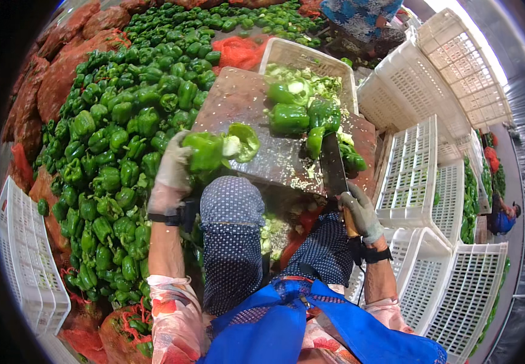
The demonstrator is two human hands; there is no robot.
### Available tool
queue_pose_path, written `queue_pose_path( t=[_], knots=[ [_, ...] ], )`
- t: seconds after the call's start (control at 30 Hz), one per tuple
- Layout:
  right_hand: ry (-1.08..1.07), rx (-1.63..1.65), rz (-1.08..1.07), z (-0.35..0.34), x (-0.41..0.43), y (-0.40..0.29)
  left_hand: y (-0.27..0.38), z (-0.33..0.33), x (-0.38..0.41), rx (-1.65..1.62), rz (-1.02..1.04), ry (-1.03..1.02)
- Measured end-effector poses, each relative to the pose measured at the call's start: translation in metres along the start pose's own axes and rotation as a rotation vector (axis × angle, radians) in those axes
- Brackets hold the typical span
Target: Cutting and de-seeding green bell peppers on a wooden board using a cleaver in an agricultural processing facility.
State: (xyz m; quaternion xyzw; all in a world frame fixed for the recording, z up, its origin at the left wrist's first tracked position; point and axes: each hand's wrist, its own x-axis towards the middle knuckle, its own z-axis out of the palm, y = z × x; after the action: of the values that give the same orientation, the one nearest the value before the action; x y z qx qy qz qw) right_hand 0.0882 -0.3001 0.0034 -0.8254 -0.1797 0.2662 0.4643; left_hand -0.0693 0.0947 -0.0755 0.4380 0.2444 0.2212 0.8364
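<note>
My left hand (174,164), in a pale glove, grips a green bell pepper (204,150) at the left edge of a wet wooden board (249,95). Against that pepper lies a cut pepper piece (246,142) with its pale core showing. My gloved right hand (361,211) is closed around the wooden handle of a large knife (334,166), its dark blade pointing away from me across the board's right part. Several green peppers (289,118), some cut, lie beyond the blade tip. Pale seeds are scattered over the board.
A big heap of green peppers (108,159) lies at left, beside red mesh sacks (64,86). A white crate (308,50) with pepper scraps stands behind the board. White plastic crates (405,173) are stacked at right; another crate (30,264) stands far left. A person (362,18) is at the top.
</note>
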Motion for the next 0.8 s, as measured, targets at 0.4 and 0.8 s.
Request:
queue_pose_path(
  t=[0.4, 0.8],
  knots=[
    [-0.186, -0.262, -0.265, 0.036, -0.005, -0.053, 0.001, 0.065, 0.046, 0.686, 0.346, -0.173],
    [-0.066, -0.575, -1.106, 0.063, 0.057, -0.018, -0.006, 0.036, 0.052, 0.251, 0.04, 0.029]
  ],
)
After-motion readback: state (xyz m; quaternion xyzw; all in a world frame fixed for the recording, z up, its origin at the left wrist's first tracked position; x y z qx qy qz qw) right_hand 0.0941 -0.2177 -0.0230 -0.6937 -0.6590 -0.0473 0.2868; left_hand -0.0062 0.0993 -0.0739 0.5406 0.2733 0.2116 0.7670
